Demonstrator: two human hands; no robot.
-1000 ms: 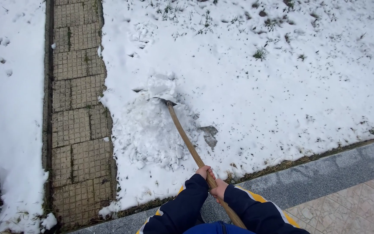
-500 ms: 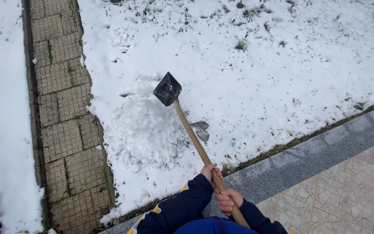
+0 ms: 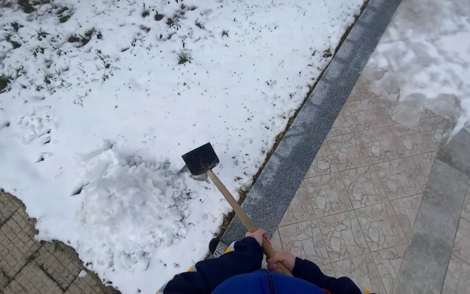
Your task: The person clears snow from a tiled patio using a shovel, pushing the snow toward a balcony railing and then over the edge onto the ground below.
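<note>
Snowy lawn (image 3: 137, 81) w/ grass tufts poking through fills the upper left; grey stone kerb (image 3: 300, 141) runs diagonally beside it, beige patterned paving tiles (image 3: 365, 185) to the right, partly slushy at top right, and brown grid-textured brick path (image 3: 1, 256) at bottom left. Loose heap of scooped snow (image 3: 126, 207) lies on the lawn just left of the black flat-bladed shovel w/ long wooden shaft (image 3: 201, 159). Blade is clear of snow, angled over the lawn edge near the kerb. Left hand (image 3: 258, 236) sits further up the shaft, right hand (image 3: 281, 260) lower, nearer the body – spaced grip for leverage. Fingers of both hands clenched around the shaft. Dark blue sleeves w/ yellow trim. No packages, labels or signs visible
</note>
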